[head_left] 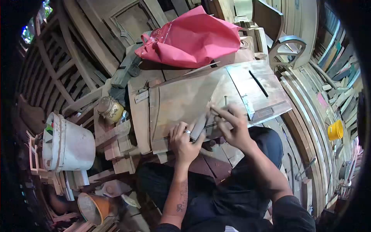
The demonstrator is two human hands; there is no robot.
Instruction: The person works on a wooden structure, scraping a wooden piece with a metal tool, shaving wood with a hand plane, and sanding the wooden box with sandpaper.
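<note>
My left hand (184,142), with a ring on one finger, is closed on a flat greyish strip (199,127) that slants up and away over the wooden panel. Motion blurs my right hand (235,127), whose fingers are bent in at the strip's far end; what they pinch is too smeared to make out. Beneath both hands lies the wide wooden panel (181,98) on a low bench. A dark, thin rod (258,83) rests on its right part, and a small flat dark block (264,113) lies near the right front corner.
A red bag (197,36) lies behind the panel. On the left stand a jar (111,109), a white bucket (75,143) and an orange container (94,208). Long boards (305,135) are stacked at right, near a yellow bucket (335,130). A slatted wooden frame (58,73) leans at left.
</note>
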